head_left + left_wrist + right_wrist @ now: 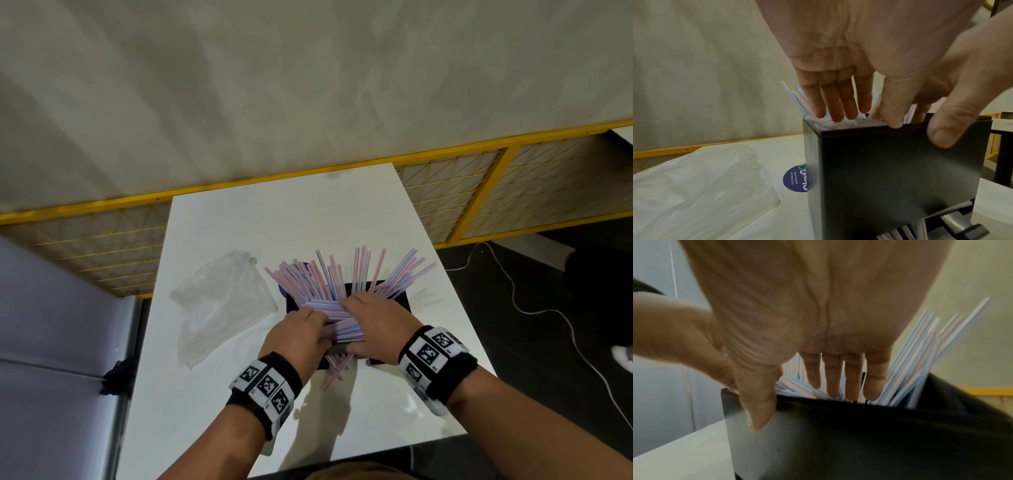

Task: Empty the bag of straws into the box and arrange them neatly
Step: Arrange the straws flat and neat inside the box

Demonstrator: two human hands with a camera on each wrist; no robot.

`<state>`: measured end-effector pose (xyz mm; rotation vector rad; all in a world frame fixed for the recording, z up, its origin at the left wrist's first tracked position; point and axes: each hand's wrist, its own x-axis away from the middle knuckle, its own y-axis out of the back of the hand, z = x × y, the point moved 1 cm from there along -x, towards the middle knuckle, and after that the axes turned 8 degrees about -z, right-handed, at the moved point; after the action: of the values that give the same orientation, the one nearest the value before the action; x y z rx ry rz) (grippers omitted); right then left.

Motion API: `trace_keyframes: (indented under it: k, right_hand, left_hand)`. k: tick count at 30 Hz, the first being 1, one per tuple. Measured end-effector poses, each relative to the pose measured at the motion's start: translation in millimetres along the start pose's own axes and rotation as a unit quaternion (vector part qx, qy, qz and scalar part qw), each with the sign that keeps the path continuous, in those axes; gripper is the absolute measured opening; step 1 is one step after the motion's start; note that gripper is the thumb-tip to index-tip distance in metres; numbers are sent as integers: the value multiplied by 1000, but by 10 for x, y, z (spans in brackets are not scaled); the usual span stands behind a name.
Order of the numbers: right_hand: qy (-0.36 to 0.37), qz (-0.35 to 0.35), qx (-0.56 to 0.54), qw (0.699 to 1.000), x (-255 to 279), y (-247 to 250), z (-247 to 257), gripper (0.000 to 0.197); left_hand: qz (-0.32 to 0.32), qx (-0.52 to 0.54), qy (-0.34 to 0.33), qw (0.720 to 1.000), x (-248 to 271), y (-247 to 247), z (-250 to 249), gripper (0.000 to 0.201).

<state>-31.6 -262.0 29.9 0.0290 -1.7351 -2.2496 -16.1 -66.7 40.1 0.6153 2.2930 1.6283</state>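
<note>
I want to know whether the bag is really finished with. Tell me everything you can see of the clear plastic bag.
The clear, thin plastic bag lies crumpled and flattened on the white table, left of the black box. It looks empty; no straws show through it. Neither hand touches it, and it lies apart from the box.

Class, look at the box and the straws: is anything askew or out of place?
Yes. The straws fan out of the black box at many angles instead of standing straight. Some poke out at its base onto the table. Both hands rest on them.
</note>
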Motion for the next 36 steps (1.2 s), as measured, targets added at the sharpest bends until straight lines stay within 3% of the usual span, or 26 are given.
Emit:
trace_keyframes:
  k: [5, 10, 17, 22, 25, 28, 30, 33, 36]
  right_hand:
    - [3, 39, 2, 999, -14, -169, -2, 68]
    - [-2, 24, -13, 1000, -19, -215, -5, 61]
    - [-34, -80, -120, 989, 180, 172, -73, 61]
    - [-179, -248, -145, 941, 348, 571, -339, 15]
    - [-274, -313, -185, 891, 384, 635, -610, 15]
    - [-344, -271, -233, 868, 336, 567, -834, 51]
    - [-347, -247, -282, 860, 279, 496, -886, 59]
    - [-308, -234, -381, 840, 179, 381, -869, 38]
    - [-294, -245, -394, 836, 110, 319, -815, 18]
  left_hand:
    - [-48, 10, -30, 998, -22, -15, 7, 39]
    - [-7, 50, 24, 998, -2, -120, 35, 37]
    - [0, 132, 32, 991, 6, -215, 4, 43]
    - [-40, 122, 19, 992, -32, -187, -16, 48]
    - [-50, 122, -9, 991, -109, -136, -100, 41]
    - [-45, 152, -24, 987, -201, -90, -239, 33]
    - [-26, 165, -29, 986, -268, -84, -351, 33]
    - [13, 193, -20, 981, -394, -104, -522, 36]
    - [43, 225, -8, 973, -525, -137, -683, 38]
